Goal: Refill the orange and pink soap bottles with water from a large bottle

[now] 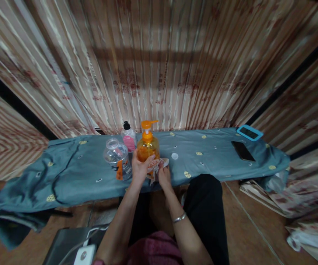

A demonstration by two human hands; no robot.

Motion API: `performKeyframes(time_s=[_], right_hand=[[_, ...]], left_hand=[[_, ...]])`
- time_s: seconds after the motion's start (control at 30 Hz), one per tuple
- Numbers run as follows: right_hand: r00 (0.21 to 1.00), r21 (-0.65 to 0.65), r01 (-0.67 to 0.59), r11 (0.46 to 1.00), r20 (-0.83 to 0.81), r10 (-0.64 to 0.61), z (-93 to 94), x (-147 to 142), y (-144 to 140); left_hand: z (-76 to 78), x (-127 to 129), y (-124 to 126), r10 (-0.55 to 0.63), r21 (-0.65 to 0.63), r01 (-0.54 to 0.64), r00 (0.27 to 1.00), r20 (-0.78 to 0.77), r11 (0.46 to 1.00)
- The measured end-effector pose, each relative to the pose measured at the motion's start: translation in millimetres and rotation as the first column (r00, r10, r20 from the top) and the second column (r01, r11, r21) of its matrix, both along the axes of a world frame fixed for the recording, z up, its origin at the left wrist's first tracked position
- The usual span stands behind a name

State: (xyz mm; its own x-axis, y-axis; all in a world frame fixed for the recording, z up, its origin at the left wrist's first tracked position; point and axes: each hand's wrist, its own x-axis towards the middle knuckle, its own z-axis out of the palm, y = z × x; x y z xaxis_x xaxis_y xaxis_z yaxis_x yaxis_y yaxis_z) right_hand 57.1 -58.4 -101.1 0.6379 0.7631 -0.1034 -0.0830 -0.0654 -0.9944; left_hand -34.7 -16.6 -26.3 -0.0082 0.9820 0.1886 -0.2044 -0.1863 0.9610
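Note:
An orange pump bottle (147,146) stands upright over the front part of the cloth-covered bench. My left hand (140,168) is wrapped round its lower left side. On the right side, my right hand (164,175) grips a crumpled, printed tissue or wrapper (153,168) against the bottle's lower part. The bottle's base is hidden behind hands and tissue. Just left stands a clear, open-necked plastic bottle (117,158) with an orange and black label. Behind that is a clear bottle with a black cap and pink label (129,137).
A small white disc (174,156) lies right of my hands on the blue-green cloth (208,156). Farther right are a dark phone (243,151) and a blue-framed device (249,133). Pleated curtains (159,73) hang behind. A white plugged-in box (85,254) sits at lower left.

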Motion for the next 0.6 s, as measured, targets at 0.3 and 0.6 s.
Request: performKeyframes(time_s=[0.3,0.6], right_hand=[[0.875,-0.019,0.041,0.999,0.484,-0.026,4.4,35,-24],[0.789,0.066,-0.181,0.981,0.605,0.105,39.8,16,-17]], left_hand=[[-3.4,2,-3,-0.013,-0.012,0.013,1.000,-0.003,1.000],[6.2,16,-1,-0.052,0.005,0.052,0.999,-0.005,0.999]])
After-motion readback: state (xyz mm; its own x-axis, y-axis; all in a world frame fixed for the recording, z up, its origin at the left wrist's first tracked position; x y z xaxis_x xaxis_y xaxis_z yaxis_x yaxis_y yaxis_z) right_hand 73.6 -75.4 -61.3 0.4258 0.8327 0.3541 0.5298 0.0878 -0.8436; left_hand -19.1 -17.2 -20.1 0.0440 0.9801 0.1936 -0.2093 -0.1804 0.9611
